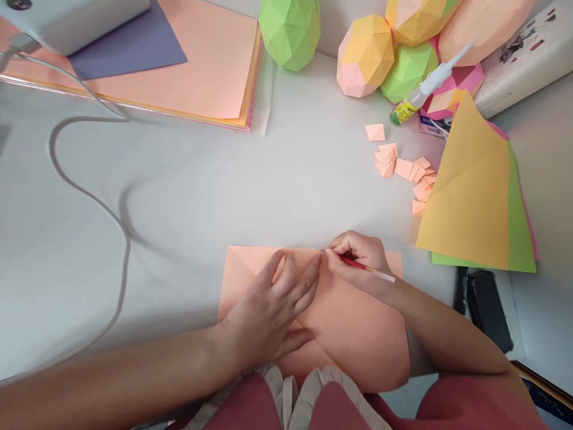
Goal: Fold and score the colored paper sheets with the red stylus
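A peach sheet of paper (358, 322) lies at the table's near edge, with crease lines at its left corner and lower middle. My left hand (277, 298) rests on it, fingers spread and fingertips close to the top edge. In my right hand (358, 254) a thin pen refill with a red section (355, 263) is pinched. Its tip touches the paper near the top edge, just right of my left fingertips. The clear end of the refill points down to the right.
Small peach paper pieces (385, 159) lie right of centre, beside yellow and green sheets (470, 197). Behind them are a glue bottle (421, 95) and faceted paper shapes (364, 57). A paper stack (215, 65) sits back left; a white cable (125, 257) crosses the left. A black phone-like object (489, 310) lies right.
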Demonstrator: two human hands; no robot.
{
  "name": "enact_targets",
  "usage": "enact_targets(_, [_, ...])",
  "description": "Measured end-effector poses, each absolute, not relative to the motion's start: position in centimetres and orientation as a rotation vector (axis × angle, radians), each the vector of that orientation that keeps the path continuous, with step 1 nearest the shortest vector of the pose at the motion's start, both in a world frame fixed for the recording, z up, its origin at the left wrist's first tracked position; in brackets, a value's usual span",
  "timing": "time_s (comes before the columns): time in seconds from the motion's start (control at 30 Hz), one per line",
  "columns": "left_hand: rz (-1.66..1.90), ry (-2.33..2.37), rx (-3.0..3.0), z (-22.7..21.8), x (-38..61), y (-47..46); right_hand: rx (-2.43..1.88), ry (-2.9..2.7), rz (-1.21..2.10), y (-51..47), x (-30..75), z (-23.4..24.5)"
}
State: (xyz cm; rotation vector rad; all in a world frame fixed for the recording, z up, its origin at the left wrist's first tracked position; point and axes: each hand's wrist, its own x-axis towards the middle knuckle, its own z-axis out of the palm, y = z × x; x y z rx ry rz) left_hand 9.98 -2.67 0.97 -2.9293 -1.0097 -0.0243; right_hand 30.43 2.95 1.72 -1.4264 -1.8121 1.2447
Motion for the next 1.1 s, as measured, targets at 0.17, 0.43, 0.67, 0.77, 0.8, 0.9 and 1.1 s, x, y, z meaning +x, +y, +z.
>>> enact_targets(0.17, [-0.014, -1.013, -2.933, 1.0, 10.1, -2.6, -1.422, -1.805, 1.258, 3.0, 30.4, 1.7])
enact_targets(0.43, [-0.036, -1.005, -2.929, 1.0, 9.9, -2.7, -1.388, -1.811, 1.292, 3.0, 30.6, 1.7])
enact_targets(0.67, [-0.021, -0.993, -2.943, 1.0, 9.9, -2.6, -1.362, -1.801, 1.295, 3.0, 30.6, 1.5])
enact_targets(0.77, [-0.028, -0.992, -2.950, 0.9, 10.0, -2.6, -1.352, -1.645, 1.327, 3.2, 30.6, 1.3])
enact_targets(0.8, [-0.031, -0.991, -2.952, 0.9, 10.0, -2.6, -1.332, -1.557, 1.336, 3.3, 30.6, 1.2])
enact_targets(0.9, [-0.050, -0.987, -2.958, 0.8, 10.0, -2.6, -1.252, -1.331, 1.285, 3.9, 30.8, 0.7])
enact_targets(1.1, [-0.084, -0.977, -2.951, 0.8, 9.8, -2.6, -1.223, -1.193, 0.773, 6.7, 32.2, -0.3])
